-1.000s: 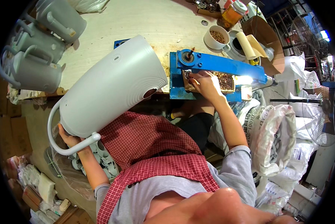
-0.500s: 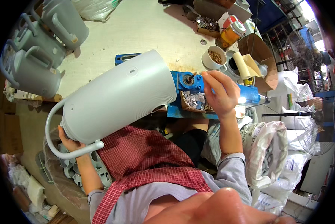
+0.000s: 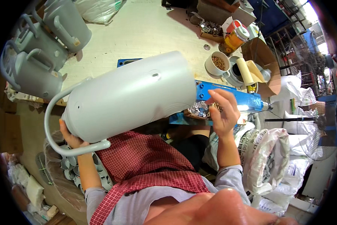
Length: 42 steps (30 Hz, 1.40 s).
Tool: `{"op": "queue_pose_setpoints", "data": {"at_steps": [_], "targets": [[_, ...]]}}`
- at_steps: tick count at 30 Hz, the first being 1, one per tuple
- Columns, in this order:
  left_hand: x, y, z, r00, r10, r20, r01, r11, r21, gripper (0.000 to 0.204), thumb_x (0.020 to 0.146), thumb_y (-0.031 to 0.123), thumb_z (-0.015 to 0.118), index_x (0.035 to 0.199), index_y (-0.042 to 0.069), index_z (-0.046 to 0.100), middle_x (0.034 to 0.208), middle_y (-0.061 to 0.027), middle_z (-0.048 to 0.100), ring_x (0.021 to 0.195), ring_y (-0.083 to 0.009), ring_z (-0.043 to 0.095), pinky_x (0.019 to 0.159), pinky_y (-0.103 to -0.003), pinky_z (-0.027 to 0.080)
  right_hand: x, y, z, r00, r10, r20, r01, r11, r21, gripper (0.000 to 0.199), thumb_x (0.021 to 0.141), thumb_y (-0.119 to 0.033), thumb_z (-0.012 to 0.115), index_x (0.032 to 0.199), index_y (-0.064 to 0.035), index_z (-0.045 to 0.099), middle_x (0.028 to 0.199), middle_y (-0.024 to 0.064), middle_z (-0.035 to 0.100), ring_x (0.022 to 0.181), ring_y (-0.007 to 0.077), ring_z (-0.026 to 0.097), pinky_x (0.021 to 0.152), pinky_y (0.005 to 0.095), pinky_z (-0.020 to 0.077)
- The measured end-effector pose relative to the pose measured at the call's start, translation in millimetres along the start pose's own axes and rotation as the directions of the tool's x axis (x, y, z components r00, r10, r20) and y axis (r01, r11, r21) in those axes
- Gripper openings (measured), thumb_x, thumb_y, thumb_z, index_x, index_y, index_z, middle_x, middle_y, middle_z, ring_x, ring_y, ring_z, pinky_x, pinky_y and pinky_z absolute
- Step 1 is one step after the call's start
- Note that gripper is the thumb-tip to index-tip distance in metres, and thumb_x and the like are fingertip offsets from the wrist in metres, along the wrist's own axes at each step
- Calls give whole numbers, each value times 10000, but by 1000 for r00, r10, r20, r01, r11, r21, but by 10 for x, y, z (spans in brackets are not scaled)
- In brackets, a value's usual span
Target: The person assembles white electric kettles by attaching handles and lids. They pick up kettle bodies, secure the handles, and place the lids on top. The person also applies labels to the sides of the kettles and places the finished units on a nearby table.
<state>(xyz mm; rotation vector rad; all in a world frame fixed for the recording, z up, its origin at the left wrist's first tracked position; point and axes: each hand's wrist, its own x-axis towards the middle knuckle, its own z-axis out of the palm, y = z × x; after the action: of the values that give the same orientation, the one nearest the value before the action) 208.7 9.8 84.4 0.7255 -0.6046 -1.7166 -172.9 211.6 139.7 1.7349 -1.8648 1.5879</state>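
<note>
The left hand (image 3: 71, 138) grips the near-left base end of a large pale grey metal kettle body (image 3: 129, 96), fingers wrapped beside its looped tubular handle (image 3: 59, 129). The right hand (image 3: 222, 112) pinches small brass-coloured pieces (image 3: 216, 107) between curled fingertips, just right of the kettle's open far end. The kettle's long axis runs from near left to far right, its mouth pointing at the right hand, the nearer one to that opening. Beyond lie a blue metal press fixture (image 3: 228, 98), a white cup of brass bits (image 3: 217, 64), and 3 more grey kettles (image 3: 33, 71) at far left.
</note>
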Motion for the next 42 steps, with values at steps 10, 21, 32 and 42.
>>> {"op": "queue_pose_setpoints", "data": {"at_steps": [10,21,32,42], "targets": [[431,-56,424,985,170,37,-174,959,222,508,1015,410,418,1199,-21,615,1104,-163,676,991,-239,670,829,-365,571,-354,62,-70,956,289,49,-293,940,174,260,854,-141,731,1007,60,667,928,142,672,798,221,641,747,305,505],[318,-1246,881,929,11,371,-186,879,440,442,1005,387,495,772,32,615,699,-16,608,597,-106,542,572,-268,463,-918,444,-519,706,673,-223,-401,639,657,318,977,-196,618,1210,-2,521,1004,-3,574,810,57,491,709,214,403],[109,-1931,1133,858,34,512,-242,906,347,423,930,381,627,881,-39,638,815,-88,650,709,-139,578,648,-286,474,-1045,867,-1169,753,614,-237,-362,687,630,334,992,-180,593,1253,9,505,984,-10,568,713,40,438,630,202,342],[-16,-1861,1448,906,36,421,-155,955,253,420,968,368,609,830,-26,658,706,-25,607,595,-76,530,543,-212,407,-883,833,-1038,680,640,-357,-390,728,564,350,989,-178,600,1264,18,507,981,-8,579,744,37,457,660,196,355]]}}
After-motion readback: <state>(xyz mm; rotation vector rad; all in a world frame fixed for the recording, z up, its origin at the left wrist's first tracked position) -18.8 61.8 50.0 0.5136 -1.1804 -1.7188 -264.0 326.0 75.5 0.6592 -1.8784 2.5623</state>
